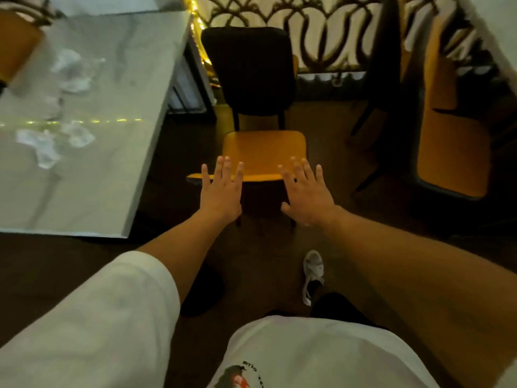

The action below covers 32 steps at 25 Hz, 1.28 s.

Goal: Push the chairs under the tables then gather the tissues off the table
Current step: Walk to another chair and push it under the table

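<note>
A person in a white T-shirt reaches both arms forward toward a yellow chair (263, 152) standing in the aisle beside a white marble-look table (117, 135). The left hand (221, 191) and the right hand (306, 196) are apart, one toward each side of the chair's back, fingers straight and spread, holding nothing; whether the fingertips actually touch the chair's back cannot be told from this angle.

The yellow chair stands just ahead of both hands, clear of the table rather than tucked under it. Directly beyond it, farther from the hands, is a black chair (249, 71) in front of a patterned curtain (321, 29).

To the left of the left hand, on the tabletop, lie crumpled white tissues: one cluster (44, 144) nearer the person and another (72, 71) farther along. A string of small yellow lights (200, 26) runs along the table's far corner, its glow mirrored across the glossy top.

Well to the right of the right hand stands another yellow chair (453, 147) against dark table legs. Below the right forearm, a white sneaker (313, 273) rests on the dark floor.
</note>
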Each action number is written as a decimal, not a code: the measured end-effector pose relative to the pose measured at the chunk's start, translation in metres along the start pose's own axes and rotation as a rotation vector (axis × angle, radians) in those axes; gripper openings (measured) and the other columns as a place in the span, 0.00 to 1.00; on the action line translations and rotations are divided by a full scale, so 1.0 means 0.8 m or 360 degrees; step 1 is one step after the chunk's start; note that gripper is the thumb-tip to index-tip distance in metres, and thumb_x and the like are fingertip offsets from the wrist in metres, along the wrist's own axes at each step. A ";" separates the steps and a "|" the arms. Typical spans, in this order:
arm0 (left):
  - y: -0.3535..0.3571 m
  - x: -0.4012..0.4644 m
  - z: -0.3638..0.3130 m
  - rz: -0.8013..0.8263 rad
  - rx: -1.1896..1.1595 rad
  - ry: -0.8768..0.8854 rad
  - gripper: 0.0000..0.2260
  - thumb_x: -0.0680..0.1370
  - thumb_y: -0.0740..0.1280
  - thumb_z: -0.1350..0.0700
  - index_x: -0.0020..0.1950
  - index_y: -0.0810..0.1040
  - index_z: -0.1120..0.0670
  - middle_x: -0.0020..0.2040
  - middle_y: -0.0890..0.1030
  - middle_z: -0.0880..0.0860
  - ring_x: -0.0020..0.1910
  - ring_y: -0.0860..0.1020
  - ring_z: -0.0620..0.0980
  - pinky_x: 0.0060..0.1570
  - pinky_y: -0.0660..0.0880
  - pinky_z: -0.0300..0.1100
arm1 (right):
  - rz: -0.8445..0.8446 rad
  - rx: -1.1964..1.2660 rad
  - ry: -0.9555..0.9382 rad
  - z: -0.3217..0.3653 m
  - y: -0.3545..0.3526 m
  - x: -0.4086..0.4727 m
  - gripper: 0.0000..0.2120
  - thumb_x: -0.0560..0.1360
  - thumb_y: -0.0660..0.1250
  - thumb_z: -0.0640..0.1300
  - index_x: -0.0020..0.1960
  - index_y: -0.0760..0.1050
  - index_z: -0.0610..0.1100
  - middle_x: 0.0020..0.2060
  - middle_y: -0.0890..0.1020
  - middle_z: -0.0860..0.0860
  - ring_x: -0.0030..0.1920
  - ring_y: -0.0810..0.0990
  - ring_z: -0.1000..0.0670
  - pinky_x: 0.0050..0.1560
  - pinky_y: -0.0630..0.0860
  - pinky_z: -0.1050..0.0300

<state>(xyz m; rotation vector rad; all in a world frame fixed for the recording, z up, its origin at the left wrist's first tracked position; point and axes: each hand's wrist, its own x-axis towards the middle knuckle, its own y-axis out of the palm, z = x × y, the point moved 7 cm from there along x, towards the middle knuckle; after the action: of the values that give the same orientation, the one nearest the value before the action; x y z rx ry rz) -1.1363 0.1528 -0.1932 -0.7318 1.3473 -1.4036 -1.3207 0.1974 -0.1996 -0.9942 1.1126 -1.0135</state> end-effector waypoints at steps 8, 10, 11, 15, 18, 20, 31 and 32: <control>0.039 0.079 0.016 0.0593 -0.0148 -0.0288 0.18 0.74 0.70 0.48 0.63 0.74 0.48 0.62 0.77 0.52 0.67 0.71 0.58 0.72 0.55 0.70 | 0.0704 0.0105 -0.0310 0.000 0.032 0.112 0.21 0.78 0.69 0.53 0.66 0.68 0.46 0.45 0.75 0.50 0.47 0.76 0.45 0.50 0.74 0.45; 0.047 0.090 0.024 0.0663 -0.0174 -0.0143 0.23 0.74 0.69 0.49 0.68 0.72 0.46 0.63 0.78 0.51 0.64 0.74 0.56 0.70 0.64 0.64 | 0.0777 0.0111 -0.0373 0.001 0.036 0.123 0.19 0.79 0.68 0.56 0.64 0.69 0.48 0.43 0.74 0.51 0.43 0.75 0.47 0.42 0.74 0.49; 0.050 0.093 0.029 0.0716 -0.0247 -0.0066 0.26 0.74 0.69 0.50 0.72 0.70 0.45 0.65 0.77 0.50 0.64 0.74 0.55 0.69 0.67 0.61 | 0.0771 0.0112 -0.0391 0.002 0.037 0.125 0.20 0.79 0.68 0.57 0.63 0.68 0.48 0.43 0.75 0.51 0.42 0.76 0.48 0.40 0.75 0.49; 0.055 0.099 0.039 0.0793 -0.0345 0.0192 0.28 0.73 0.68 0.51 0.72 0.68 0.41 0.58 0.79 0.46 0.52 0.78 0.50 0.50 0.79 0.50 | 0.0669 0.0018 -0.0422 0.003 0.042 0.125 0.20 0.79 0.68 0.58 0.63 0.69 0.47 0.46 0.78 0.50 0.41 0.77 0.47 0.39 0.77 0.50; 0.048 0.096 0.036 0.0669 -0.0328 0.0192 0.23 0.72 0.66 0.52 0.66 0.73 0.41 0.47 0.79 0.45 0.42 0.77 0.47 0.40 0.78 0.45 | 0.0629 -0.0012 -0.0386 0.002 0.041 0.126 0.19 0.79 0.68 0.57 0.63 0.70 0.47 0.49 0.80 0.48 0.44 0.79 0.46 0.45 0.82 0.46; 0.042 0.085 0.034 0.0629 -0.0358 0.0146 0.21 0.73 0.65 0.54 0.66 0.75 0.43 0.41 0.78 0.46 0.38 0.76 0.47 0.33 0.75 0.42 | 0.0627 -0.0039 -0.0368 0.005 0.041 0.122 0.20 0.79 0.68 0.57 0.65 0.69 0.47 0.48 0.80 0.48 0.44 0.79 0.46 0.44 0.81 0.46; 0.059 -0.008 0.014 0.0553 -0.0540 -0.0011 0.18 0.75 0.62 0.57 0.65 0.77 0.50 0.45 0.80 0.51 0.41 0.78 0.52 0.35 0.77 0.45 | 0.0739 -0.0212 -0.0545 0.023 0.051 0.065 0.26 0.79 0.69 0.56 0.73 0.68 0.49 0.56 0.81 0.47 0.54 0.80 0.43 0.55 0.79 0.44; 0.061 -0.019 0.012 0.0553 -0.0566 -0.0041 0.16 0.75 0.62 0.57 0.63 0.77 0.50 0.45 0.80 0.51 0.41 0.78 0.52 0.35 0.76 0.45 | 0.0760 -0.0221 -0.0577 0.026 0.052 0.060 0.27 0.79 0.69 0.55 0.74 0.67 0.49 0.58 0.81 0.47 0.56 0.79 0.43 0.57 0.79 0.44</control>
<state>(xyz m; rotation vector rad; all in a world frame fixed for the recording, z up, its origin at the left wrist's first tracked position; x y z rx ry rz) -1.1105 0.1701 -0.2349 -0.6993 1.6362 -0.8890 -1.2883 0.1633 -0.2472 -0.9157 1.0533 -0.3584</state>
